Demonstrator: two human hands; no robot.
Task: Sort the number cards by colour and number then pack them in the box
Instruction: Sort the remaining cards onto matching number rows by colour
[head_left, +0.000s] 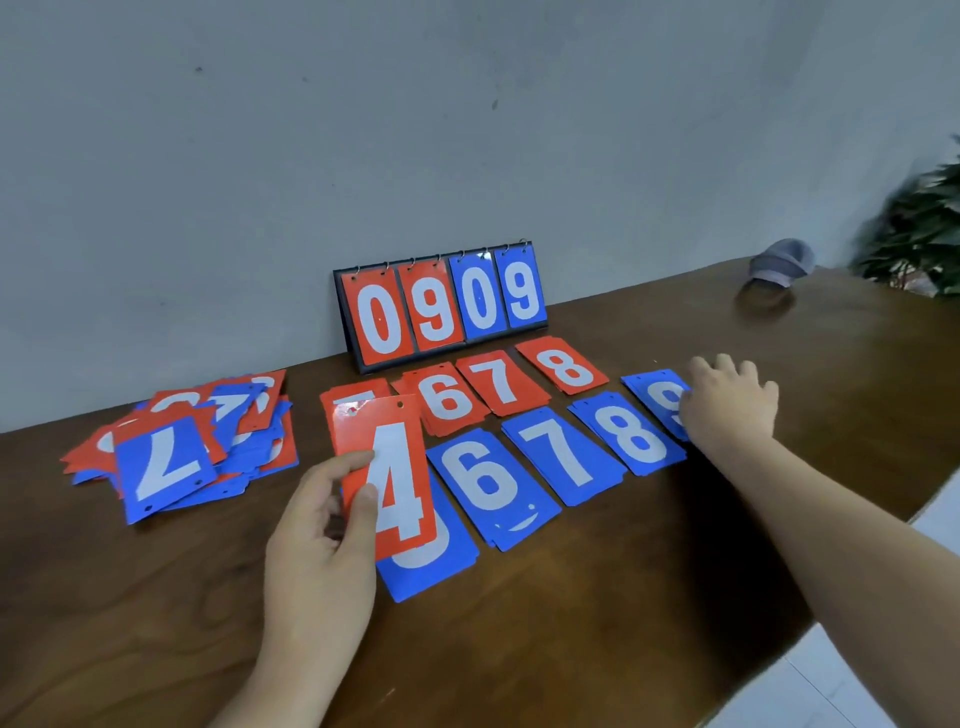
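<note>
My left hand (324, 525) holds a red 4 card (397, 467) upright by its left edge, above a blue card (441, 561) and a red pile (345, 397). Sorted piles lie in two rows: red 6 (447, 402), red 7 (501, 382), red 8 (563, 364) behind; blue 6 (491, 486), blue 7 (563, 454), blue 8 (631, 434) in front. My right hand (730, 408) rests flat on the blue 9 card (657, 389). An unsorted heap (182, 441) of red and blue cards lies at the left, a blue 7 on top.
A flip scoreboard (441, 304) reading 0 9 0 9 stands against the wall behind the rows. A grey cap (782, 262) and a plant (919, 228) sit at the far right. The wooden table (519, 649) ends at a front-right edge near my right forearm.
</note>
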